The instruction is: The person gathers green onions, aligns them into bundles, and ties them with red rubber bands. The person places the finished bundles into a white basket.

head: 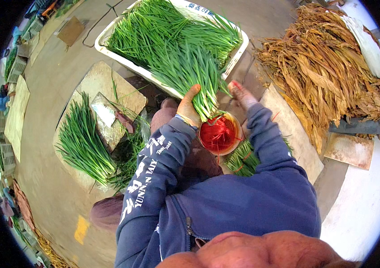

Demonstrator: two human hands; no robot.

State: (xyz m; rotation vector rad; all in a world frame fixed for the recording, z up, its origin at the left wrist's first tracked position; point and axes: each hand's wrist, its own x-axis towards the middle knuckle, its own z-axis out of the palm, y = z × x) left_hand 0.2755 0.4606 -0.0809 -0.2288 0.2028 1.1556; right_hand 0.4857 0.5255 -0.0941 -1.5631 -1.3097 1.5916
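Observation:
My left hand (190, 106) is closed round the pale stem ends of a bunch of long green leaves, likely garlic chives (190, 72), whose tips lie over the white plastic crate (136, 68) of similar bunches. To the right of the stems is my right hand (241, 93), fingers bent near a few stray leaves at the bunch's edge; whether it grips them is unclear. Below the stems stands a round tub (236, 147) of red ties (217, 133). More green bunches with red ties (243, 159) lie by my right forearm.
Another loose green bunch (84, 140) lies on a board (92, 77) at the left, beside a worn metal plate (109, 137) and a brownish-red handle (125, 122). A large heap of dried brown leaves (324, 73) is at the right. Other people (0, 100) are far left.

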